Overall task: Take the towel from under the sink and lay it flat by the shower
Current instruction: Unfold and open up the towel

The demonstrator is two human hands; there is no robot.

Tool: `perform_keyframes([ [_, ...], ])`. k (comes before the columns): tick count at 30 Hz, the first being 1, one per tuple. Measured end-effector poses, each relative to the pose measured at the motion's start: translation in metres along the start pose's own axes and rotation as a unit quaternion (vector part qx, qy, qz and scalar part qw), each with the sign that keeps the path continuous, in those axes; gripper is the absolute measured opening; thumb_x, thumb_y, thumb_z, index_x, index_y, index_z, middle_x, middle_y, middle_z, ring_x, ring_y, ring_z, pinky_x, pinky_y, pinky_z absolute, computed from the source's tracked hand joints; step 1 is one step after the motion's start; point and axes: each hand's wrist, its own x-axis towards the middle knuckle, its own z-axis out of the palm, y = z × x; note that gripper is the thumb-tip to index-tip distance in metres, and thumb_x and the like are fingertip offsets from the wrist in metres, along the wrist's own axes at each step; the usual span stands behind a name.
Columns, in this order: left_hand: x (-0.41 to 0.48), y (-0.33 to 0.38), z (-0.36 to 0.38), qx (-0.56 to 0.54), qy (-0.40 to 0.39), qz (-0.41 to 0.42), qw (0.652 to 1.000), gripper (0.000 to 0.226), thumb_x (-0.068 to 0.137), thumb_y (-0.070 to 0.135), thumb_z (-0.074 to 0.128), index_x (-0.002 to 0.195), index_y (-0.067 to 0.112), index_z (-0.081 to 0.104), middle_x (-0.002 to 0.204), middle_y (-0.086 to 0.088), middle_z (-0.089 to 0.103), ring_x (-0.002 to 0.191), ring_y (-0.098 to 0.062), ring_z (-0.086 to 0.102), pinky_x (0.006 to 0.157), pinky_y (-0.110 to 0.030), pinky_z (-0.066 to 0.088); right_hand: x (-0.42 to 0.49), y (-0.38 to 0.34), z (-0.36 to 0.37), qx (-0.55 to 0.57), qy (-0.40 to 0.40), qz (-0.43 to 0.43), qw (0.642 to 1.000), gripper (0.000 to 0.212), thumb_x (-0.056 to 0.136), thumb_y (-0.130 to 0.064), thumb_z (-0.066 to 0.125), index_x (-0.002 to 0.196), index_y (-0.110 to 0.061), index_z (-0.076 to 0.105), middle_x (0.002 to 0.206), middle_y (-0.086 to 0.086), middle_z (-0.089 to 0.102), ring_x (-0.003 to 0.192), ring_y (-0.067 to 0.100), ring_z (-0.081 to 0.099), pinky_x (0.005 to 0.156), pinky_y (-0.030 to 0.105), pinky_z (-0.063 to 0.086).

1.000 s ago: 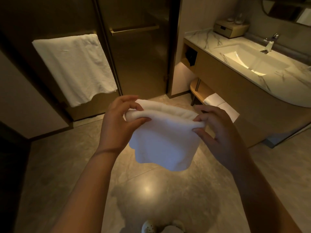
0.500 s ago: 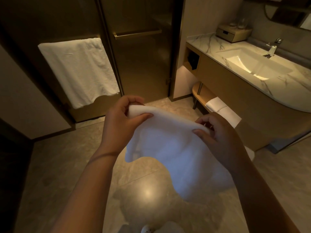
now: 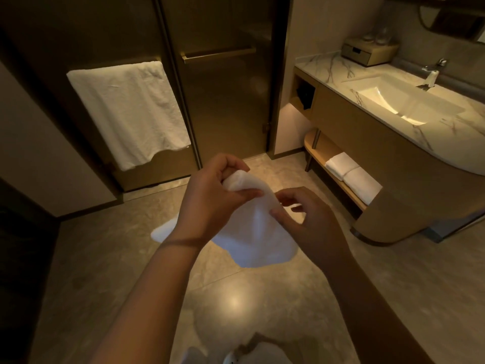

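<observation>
A small white towel (image 3: pixel 252 237) hangs in the air in front of me, above the tiled floor (image 3: pixel 105 258), loosely unfolded. My left hand (image 3: pixel 210 203) pinches its bunched top edge between thumb and fingers. My right hand (image 3: pixel 307 222) is close beside it at the towel's right edge, fingers curled against the cloth, blurred; a firm hold cannot be made out. The glass shower door (image 3: pixel 225 95) stands straight ahead. The sink (image 3: pixel 401 101) is at the right.
A large white towel (image 3: pixel 126 111) hangs on a rail left of the shower door. Two folded white towels (image 3: pixel 351 177) lie on the low wooden shelf (image 3: pixel 320 153) under the vanity. A box (image 3: pixel 367 52) sits on the marble counter. Slippers (image 3: pixel 236 355) show at the bottom.
The towel has dropped open from a folded bundle and now hangs lower. My hands have moved closer together, and my right hand has shifted its hold along the edge.
</observation>
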Motion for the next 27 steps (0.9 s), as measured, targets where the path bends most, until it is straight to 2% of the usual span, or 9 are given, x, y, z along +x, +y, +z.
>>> perform_keyframes([
  [6, -0.005, -0.003, -0.018, 0.009, -0.006, -0.006, 1.0, 0.034, 0.065, 0.028, 0.083, 0.089, 0.034, 0.059, 0.089, 0.024, 0.064, 0.085, 0.0, 0.062, 0.067, -0.015, 0.051, 0.011, -0.013, 0.02, 0.003, -0.015, -0.024, 1.0, 0.02, 0.09, -0.037, 0.057, 0.104, -0.024, 0.062, 0.096, -0.014, 0.063, 0.089, -0.001, 0.056, 0.077, 0.024, 0.049],
  [10, -0.012, -0.011, -0.029, 0.005, -0.01, -0.042, 0.999, 0.032, 0.07, 0.032, 0.078, 0.099, 0.031, 0.063, 0.098, 0.016, 0.066, 0.092, -0.003, 0.062, 0.073, -0.02, 0.053, 0.014, -0.019, 0.02, -0.001, -0.004, -0.038, 0.999, 0.013, 0.092, -0.036, 0.055, 0.101, -0.028, 0.058, 0.093, -0.016, 0.06, 0.086, -0.002, 0.056, 0.071, 0.018, 0.049],
  [13, -0.016, -0.02, -0.034, 0.001, -0.038, -0.097, 0.995, 0.023, 0.076, 0.028, 0.075, 0.097, 0.028, 0.066, 0.091, 0.014, 0.071, 0.086, -0.003, 0.066, 0.071, -0.021, 0.054, 0.014, -0.023, 0.014, 0.001, 0.011, -0.041, 0.999, 0.012, 0.092, -0.035, 0.054, 0.102, -0.028, 0.057, 0.092, -0.017, 0.058, 0.086, -0.003, 0.054, 0.068, 0.01, 0.043],
  [15, -0.018, -0.023, -0.035, -0.034, -0.047, -0.126, 0.99, 0.015, 0.079, 0.02, 0.074, 0.093, 0.024, 0.069, 0.086, 0.014, 0.073, 0.081, -0.004, 0.068, 0.069, -0.019, 0.055, 0.013, -0.026, 0.008, 0.009, 0.016, -0.043, 0.999, 0.01, 0.092, -0.031, 0.055, 0.099, -0.026, 0.057, 0.09, -0.017, 0.057, 0.085, -0.001, 0.054, 0.067, 0.012, 0.044],
  [18, -0.017, -0.017, -0.029, -0.027, -0.014, -0.104, 0.994, 0.014, 0.08, 0.022, 0.073, 0.088, 0.033, 0.07, 0.085, 0.018, 0.072, 0.08, -0.005, 0.068, 0.069, -0.022, 0.055, 0.009, -0.029, -0.003, 0.009, 0.014, -0.046, 0.999, 0.009, 0.091, -0.032, 0.057, 0.099, -0.032, 0.052, 0.089, -0.024, 0.054, 0.09, -0.004, 0.052, 0.064, 0.008, 0.041],
  [22, -0.011, -0.001, -0.016, -0.012, -0.01, -0.06, 0.998, 0.016, 0.08, 0.029, 0.071, 0.085, 0.044, 0.066, 0.084, 0.029, 0.067, 0.08, 0.007, 0.063, 0.063, -0.007, 0.046, 0.007, -0.037, -0.011, 0.073, 0.001, -0.034, 0.997, 0.016, 0.087, -0.043, 0.053, 0.103, -0.046, 0.051, 0.098, -0.031, 0.057, 0.094, -0.009, 0.054, 0.068, 0.005, 0.044],
  [25, -0.009, 0.003, -0.009, 0.014, -0.019, -0.057, 0.998, 0.015, 0.079, 0.03, 0.071, 0.083, 0.044, 0.066, 0.085, 0.027, 0.068, 0.085, 0.01, 0.06, 0.067, -0.004, 0.042, 0.008, -0.04, -0.007, 0.048, 0.029, -0.045, 0.997, 0.013, 0.089, -0.04, 0.053, 0.102, -0.041, 0.051, 0.092, -0.032, 0.055, 0.093, -0.009, 0.053, 0.066, 0.004, 0.042],
  [27, -0.007, 0.002, -0.008, 0.024, -0.012, -0.055, 0.998, 0.014, 0.079, 0.03, 0.071, 0.09, 0.038, 0.068, 0.085, 0.024, 0.068, 0.087, 0.009, 0.06, 0.068, -0.004, 0.042, 0.009, -0.041, -0.002, 0.05, 0.049, -0.042, 0.997, 0.01, 0.092, -0.034, 0.055, 0.102, -0.036, 0.053, 0.091, -0.028, 0.055, 0.09, -0.007, 0.054, 0.067, 0.007, 0.042],
])
